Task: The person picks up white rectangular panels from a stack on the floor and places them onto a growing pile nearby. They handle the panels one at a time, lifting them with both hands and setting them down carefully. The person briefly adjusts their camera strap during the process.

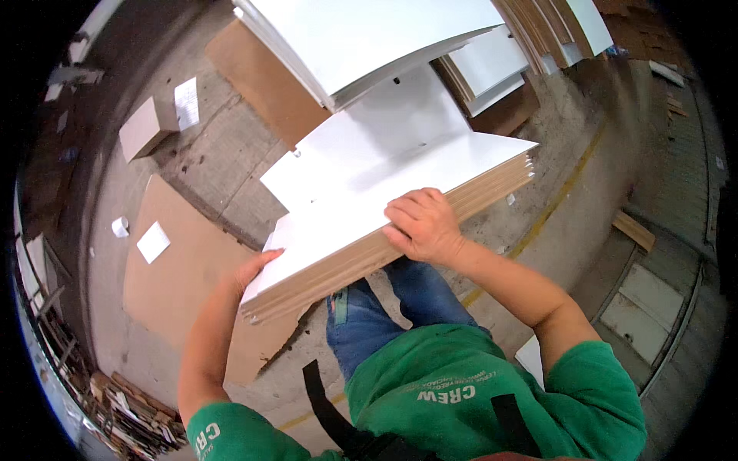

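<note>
In front of my legs is a stack of white boards [369,203] with raw brown edges toward me, tilted so its right end lies farther away. My left hand [260,266] holds the stack's left end, its fingertips over the top face and the rest hidden by the boards. My right hand [423,224] grips the near edge right of the middle, its fingers curled on the top board. Just beyond, another white panel [400,111] lies partly under a taller stack of white boards [369,38].
Brown cardboard sheets [181,269] lie on the concrete floor to the left, near a small box [144,131] and a paper sheet [187,104]. More board stacks [550,31] stand at the far right. A wood offcut [634,230] lies to the right, beyond a yellow floor line [550,219].
</note>
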The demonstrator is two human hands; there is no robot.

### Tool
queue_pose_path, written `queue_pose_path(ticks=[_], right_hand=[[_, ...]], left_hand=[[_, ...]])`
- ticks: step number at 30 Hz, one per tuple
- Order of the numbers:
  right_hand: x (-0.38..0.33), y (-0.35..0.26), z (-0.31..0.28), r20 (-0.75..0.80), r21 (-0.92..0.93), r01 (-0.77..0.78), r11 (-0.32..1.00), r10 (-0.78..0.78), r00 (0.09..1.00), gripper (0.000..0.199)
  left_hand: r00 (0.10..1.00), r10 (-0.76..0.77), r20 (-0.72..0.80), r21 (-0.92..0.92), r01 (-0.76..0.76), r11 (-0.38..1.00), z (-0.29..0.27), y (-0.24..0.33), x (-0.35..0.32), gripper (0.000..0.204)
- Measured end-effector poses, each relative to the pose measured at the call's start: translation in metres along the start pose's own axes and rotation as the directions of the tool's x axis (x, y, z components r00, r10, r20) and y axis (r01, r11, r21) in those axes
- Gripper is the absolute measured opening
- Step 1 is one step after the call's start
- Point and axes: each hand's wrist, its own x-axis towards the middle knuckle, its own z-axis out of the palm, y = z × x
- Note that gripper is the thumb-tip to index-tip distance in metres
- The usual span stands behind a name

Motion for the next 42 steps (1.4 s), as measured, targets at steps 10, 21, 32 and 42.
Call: queue_pose_path(ticks=[10, 21, 32, 42], right_hand=[[0.027, 0.266, -0.037, 0.633, -0.613, -0.634, 0.471, 0.773, -0.038, 0.067], [-0.051, 0.269, 0.027, 0.917, -0.326, -0.936, -0.13, 0.196, -0.347, 0.071], [-0.125, 0.258, 0.046, 0.607, -0.231, -0.971, 0.07, 0.79, -0.087, 0.085], [-0.095, 0.291, 0.057, 0.473, 0.251, -0.943, 0.219, 0.822, 0.317, 0.084]], left_hand=[[0.993, 0.102, 0.05, -0.228, -0.089, 0.97, -0.017, -0.002, 0.024, 0.074], [0.997, -0.078, -0.028, -0.511, 0.053, 0.858, -0.015, -0.04, 0.059, 0.058], [0.823, 0.272, -0.499, -0.401, -0.498, 0.769, 0.014, -0.167, 0.104, 0.054], [0.658, 0.373, -0.654, -0.331, -0.692, 0.642, 0.069, -0.117, 0.109, 0.053]])
